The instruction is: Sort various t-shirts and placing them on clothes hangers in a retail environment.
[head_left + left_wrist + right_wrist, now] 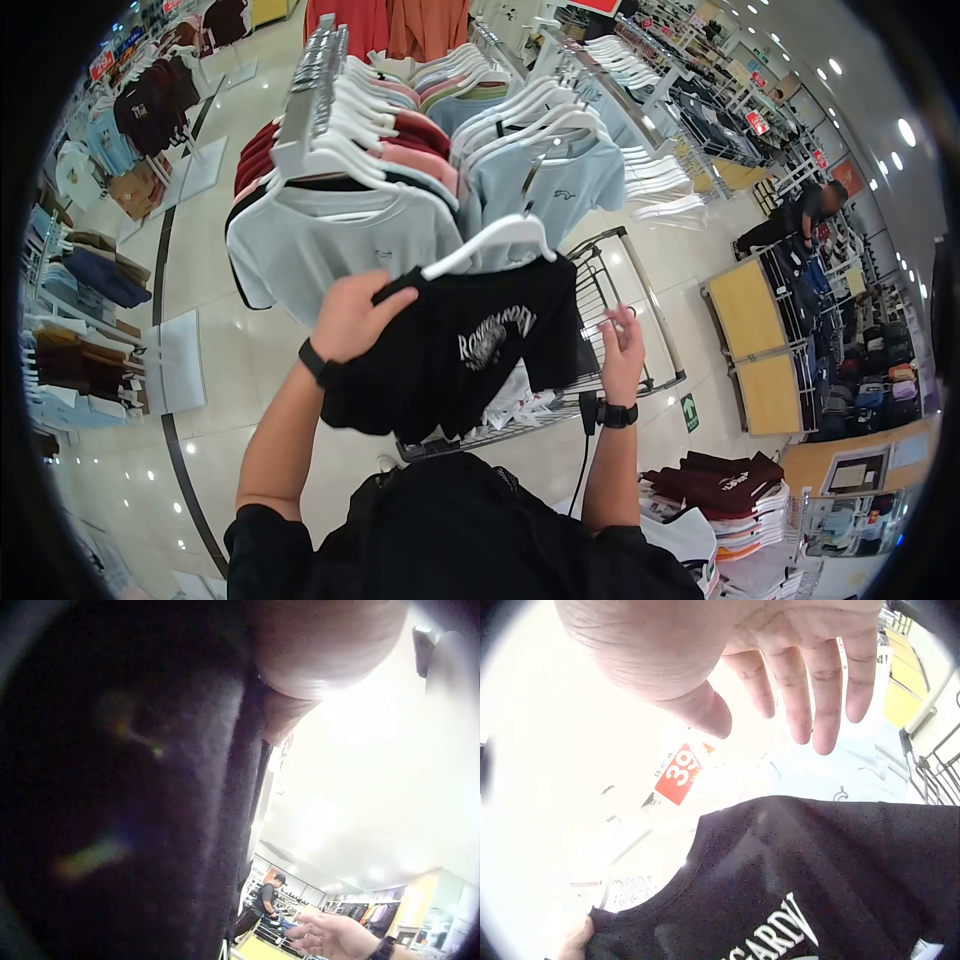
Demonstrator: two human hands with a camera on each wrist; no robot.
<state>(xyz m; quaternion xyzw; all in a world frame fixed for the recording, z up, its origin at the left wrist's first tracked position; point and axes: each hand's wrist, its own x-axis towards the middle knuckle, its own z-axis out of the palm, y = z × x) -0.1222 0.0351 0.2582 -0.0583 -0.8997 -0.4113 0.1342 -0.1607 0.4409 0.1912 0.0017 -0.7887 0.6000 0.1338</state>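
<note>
A black T-shirt (420,345) with white lettering hangs on a white hanger (500,238) in front of the person. The left hand (352,318) grips it at one shoulder, thumb lying over the cloth. Dark fabric (127,780) fills much of the left wrist view, partly hiding that grip. To the right of the shirt, the right hand (622,350) is raised with nothing in it. Its fingers (825,697) extend loosely above the shirt in the right wrist view. Behind hangs a rack of T-shirts, a pale grey one (345,235) foremost.
A wire cart (655,325) stands under and right of the shirt, with white items (520,405) inside. Maroon shirts (725,483) hang at the lower right. A red price sign (679,776) shows behind the shirt. Another person (805,215) bends over shelves at the far right.
</note>
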